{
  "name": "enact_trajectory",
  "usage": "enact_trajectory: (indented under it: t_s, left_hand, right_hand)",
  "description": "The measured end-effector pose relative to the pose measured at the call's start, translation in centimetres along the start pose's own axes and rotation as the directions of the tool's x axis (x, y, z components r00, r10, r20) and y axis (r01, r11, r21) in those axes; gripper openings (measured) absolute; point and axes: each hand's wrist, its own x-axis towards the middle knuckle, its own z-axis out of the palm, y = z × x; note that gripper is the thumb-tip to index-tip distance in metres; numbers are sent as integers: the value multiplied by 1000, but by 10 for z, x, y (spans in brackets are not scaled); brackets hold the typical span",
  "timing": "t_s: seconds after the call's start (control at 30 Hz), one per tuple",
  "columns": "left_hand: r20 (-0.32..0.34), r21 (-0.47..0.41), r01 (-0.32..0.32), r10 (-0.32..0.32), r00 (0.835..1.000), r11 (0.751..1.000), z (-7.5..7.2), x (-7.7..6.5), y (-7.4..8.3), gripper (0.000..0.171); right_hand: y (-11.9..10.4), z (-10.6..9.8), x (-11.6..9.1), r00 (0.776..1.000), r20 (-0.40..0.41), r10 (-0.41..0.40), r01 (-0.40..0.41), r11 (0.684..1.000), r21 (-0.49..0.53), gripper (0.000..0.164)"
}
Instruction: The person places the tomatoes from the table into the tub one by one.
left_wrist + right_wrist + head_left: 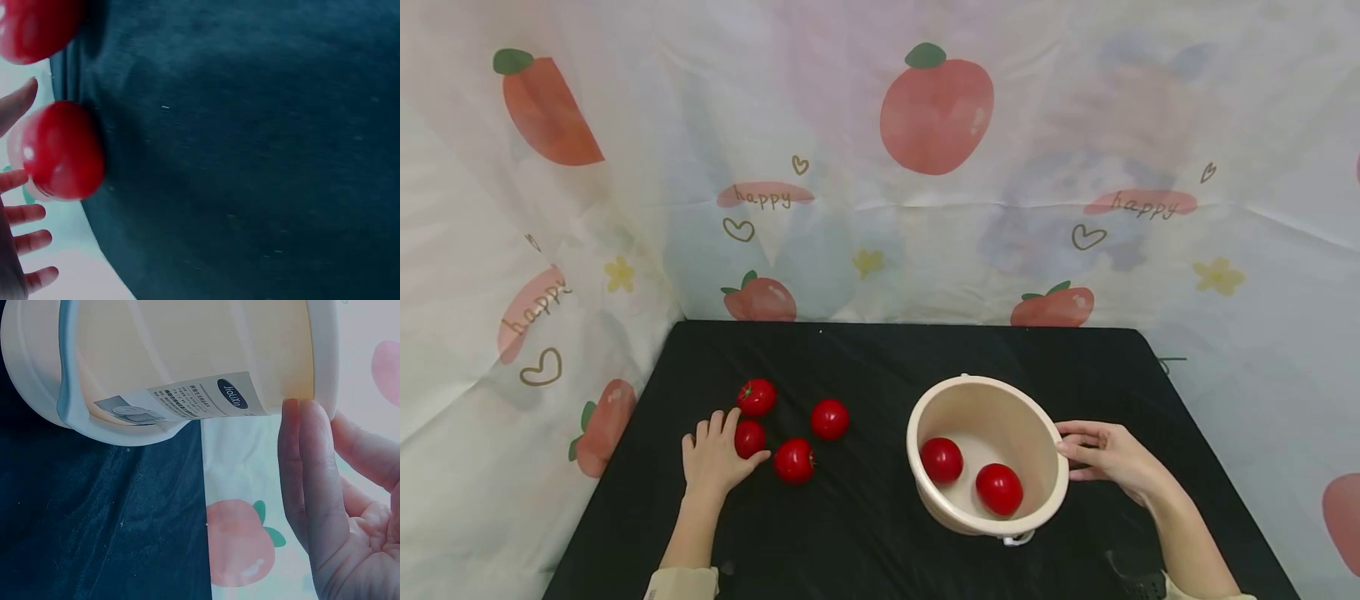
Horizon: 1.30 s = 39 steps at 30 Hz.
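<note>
My left hand [715, 458] is spread over a red tomato [750, 438] at the left, thumb on its near right side and fingers extended past it. In the left wrist view the fingers [25, 214] are apart, beside a tomato [65, 150]. Around that hand lie three more tomatoes: one behind [757, 397], one by the thumb [794, 462], one farther right [830, 419]. My right hand [1112, 458] pinches the right rim of a cream bucket [925, 417], fingers under the rim in the right wrist view. Two tomatoes [942, 461] lie inside the bucket.
Black cloth [865, 533] covers the table. A pale printed curtain [850, 108] hangs behind and along its left side. The bucket's handle [67, 369] hangs down its side, near a printed label [206, 400].
</note>
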Motion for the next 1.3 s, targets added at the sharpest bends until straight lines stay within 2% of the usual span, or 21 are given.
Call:
enact_trajectory:
  t_s: [0.13, 0.33, 0.5, 0.77, 1.3]
  left_hand:
    - [28, -10, 31, -31, 999, 999, 7, -3, -7, 88]
    - [15, -20, 32, -32, 999, 999, 17, -7, -14, 87]
    - [2, -23, 30, -30, 1000, 999, 23, -7, -16, 86]
    - [25, -42, 54, -53, 998, 998, 26, -4, -17, 86]
    - [-37, -44, -13, 11, 999, 999, 33, -4, -17, 78]
  right_hand:
    - [0, 1, 0, 1000, -8, 13, -13, 1000, -2, 58]
    - [0, 1, 0, 1000, -21, 14, -14, 1000, -9, 58]
    - [0, 2, 0, 1000, -26, 15, -16, 1000, -10, 57]
    - [0, 2, 0, 999, -27, 20, -20, 1000, -8, 57]
    - [0, 2, -1, 999, -30, 22, -22, 1000, -9, 57]
